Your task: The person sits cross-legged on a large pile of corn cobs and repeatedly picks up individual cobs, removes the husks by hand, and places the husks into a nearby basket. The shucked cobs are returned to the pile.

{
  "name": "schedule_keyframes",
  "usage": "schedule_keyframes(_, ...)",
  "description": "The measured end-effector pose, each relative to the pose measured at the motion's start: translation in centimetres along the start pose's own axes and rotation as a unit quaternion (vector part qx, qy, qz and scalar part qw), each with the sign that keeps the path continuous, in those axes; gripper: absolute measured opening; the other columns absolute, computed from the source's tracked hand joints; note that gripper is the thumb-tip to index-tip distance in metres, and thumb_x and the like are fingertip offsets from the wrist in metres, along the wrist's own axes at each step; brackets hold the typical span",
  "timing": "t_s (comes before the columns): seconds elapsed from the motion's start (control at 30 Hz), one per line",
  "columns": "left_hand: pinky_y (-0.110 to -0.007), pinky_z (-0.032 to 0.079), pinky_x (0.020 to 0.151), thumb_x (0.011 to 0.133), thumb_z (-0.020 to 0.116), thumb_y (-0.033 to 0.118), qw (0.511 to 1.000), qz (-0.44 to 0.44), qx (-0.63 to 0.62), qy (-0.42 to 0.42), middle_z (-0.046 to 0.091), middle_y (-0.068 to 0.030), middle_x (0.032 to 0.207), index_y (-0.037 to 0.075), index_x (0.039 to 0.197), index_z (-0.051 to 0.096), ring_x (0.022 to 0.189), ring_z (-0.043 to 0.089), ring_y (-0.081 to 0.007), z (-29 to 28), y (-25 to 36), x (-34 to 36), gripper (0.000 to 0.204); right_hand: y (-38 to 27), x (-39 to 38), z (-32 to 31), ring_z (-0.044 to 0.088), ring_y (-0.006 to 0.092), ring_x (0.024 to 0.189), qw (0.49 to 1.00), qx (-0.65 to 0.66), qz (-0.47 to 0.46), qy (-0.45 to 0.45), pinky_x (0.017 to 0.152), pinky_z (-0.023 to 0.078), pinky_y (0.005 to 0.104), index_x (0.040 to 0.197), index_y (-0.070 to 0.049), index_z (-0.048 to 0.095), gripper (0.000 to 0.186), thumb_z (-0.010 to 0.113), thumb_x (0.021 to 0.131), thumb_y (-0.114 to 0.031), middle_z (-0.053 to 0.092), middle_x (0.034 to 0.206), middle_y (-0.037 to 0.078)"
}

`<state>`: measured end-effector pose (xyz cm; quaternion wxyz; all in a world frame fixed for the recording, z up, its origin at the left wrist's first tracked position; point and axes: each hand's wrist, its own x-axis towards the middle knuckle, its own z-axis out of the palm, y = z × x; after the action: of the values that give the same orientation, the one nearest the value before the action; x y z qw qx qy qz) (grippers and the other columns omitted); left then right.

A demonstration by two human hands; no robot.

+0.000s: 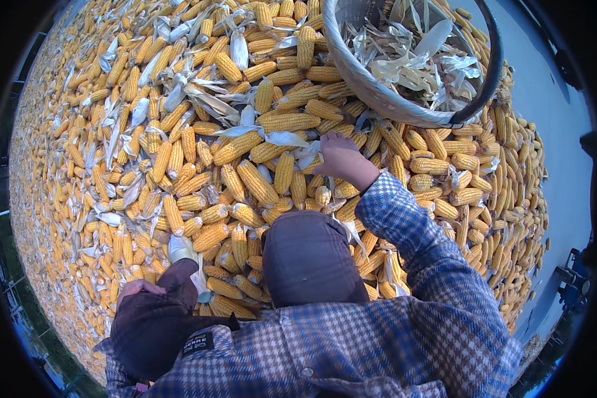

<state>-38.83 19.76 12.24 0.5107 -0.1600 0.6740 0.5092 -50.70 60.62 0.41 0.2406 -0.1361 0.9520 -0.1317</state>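
My right hand (341, 159) reaches into the heaped yellow corn cobs (259, 179) just below the basket, its fingers curled on a pale strip of husk (305, 152). My left hand (141, 290) is low at the left, lying across my dark trouser leg with its fingers loosely extended and partly hidden. Dried pale husks are scattered among the cobs, some loose, some still attached.
A large woven basket (351, 66) with a dark handle holds loose husks at the upper right. My light shoe (180, 249) rests on the corn. Grey paved ground (554, 152) borders the heap at right, with a dark machine (570, 282) beside it.
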Motion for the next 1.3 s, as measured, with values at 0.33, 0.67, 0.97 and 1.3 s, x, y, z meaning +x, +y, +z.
schedule_keyframes(0.33, -0.036, 0.053, 0.098, 0.097, 0.067, 0.027, 0.999, -0.032, -0.01, -0.016, 0.072, -0.0147, 0.117, -0.003, 0.127, 0.064, 0.109, 0.069, -0.0219, -4.3, -5.4, -5.7, 0.042, -4.2, 4.3, 10.1, 0.069, 0.03, 0.085, 0.958, 0.241, -0.111, 0.106, 0.079, 0.055, 0.0427, 0.118, 0.003, 0.06, 0.032, 0.063, 0.087, -0.003, 0.069, 0.102, 0.016)
schedule_keyframes(0.67, -0.036, 0.052, 0.1, 0.096, 0.068, 0.026, 0.998, -0.055, -0.007, -0.021, 0.072, -0.0154, 0.117, -0.004, 0.128, 0.064, 0.11, 0.069, -0.0223, -11.9, -8.7, -12.2, 0.044, -4.7, 8.4, -5.1, 0.068, 0.0101, 0.077, 0.626, 0.772, -0.096, -0.048, 0.065, 0.057, 0.0226, 0.108, -0.002, 0.065, 0.017, 0.072, 0.093, -0.007, 0.07, 0.094, 0.005)
schedule_keyframes(0.97, -0.043, 0.041, 0.114, 0.08, 0.087, 0.035, 0.94, 0.202, 0.248, 0.118, 0.044, -0.0213, 0.152, 0.0, 0.155, 0.033, 0.141, 0.046, -0.0302, -18.6, -2.3, -1.5, 0.098, -22.6, 14.3, -7.6, 0.064, 0.0123, 0.07, 0.6, 0.754, -0.137, -0.23, 0.059, 0.051, 0.0241, 0.106, 0.001, 0.067, 0.018, 0.072, 0.093, -0.01, 0.071, 0.091, 0.008)
schedule_keyframes(1.3, -0.035, 0.049, 0.101, 0.074, 0.088, 0.024, 0.881, 0.401, 0.011, 0.251, 0.065, -0.014, 0.125, -0.003, 0.133, 0.054, 0.116, 0.063, -0.0214, -21.4, 1.0, 3.3, 0.073, -39.0, 16.0, -5.8, 0.065, 0.0133, 0.102, 0.664, 0.719, -0.17, -0.116, 0.092, 0.05, 0.0318, 0.126, -0.001, 0.061, 0.047, 0.08, 0.09, -0.025, 0.07, 0.11, 0.005)
